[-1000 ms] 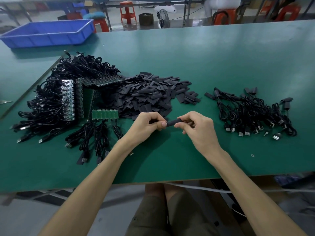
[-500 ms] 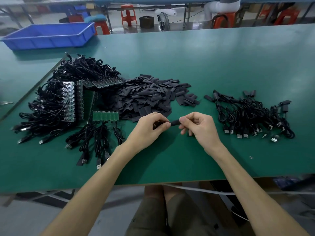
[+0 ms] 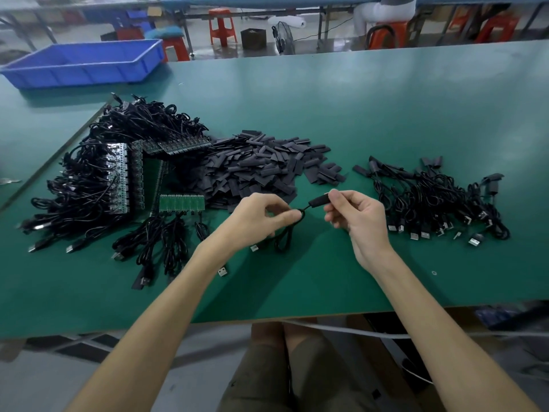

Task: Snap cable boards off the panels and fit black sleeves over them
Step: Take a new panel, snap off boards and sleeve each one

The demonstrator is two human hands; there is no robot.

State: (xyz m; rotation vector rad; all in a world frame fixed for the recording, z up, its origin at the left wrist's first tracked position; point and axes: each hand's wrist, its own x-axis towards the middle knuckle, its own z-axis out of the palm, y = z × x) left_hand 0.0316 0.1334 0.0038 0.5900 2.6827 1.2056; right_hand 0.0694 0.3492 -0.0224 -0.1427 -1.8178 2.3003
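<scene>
My right hand pinches a black sleeve that covers the end of a cable. My left hand pinches that cable just below the sleeve; its loop hangs down to the green table and a USB plug lies under my wrist. A short green panel of boards lies left of my hands, with its cables trailing toward me. Behind it sit more panels in a tangle of black cables. A heap of loose black sleeves lies just beyond my hands.
A pile of sleeved cables lies to the right. A blue bin stands at the far left. Red stools, a fan and a seated person are beyond the table's far edge. A white cord runs under the near edge.
My hands have drawn apart. The right hand has lifted the sleeved end up and right, and the cable now shows between the hands, hanging in a loop.
</scene>
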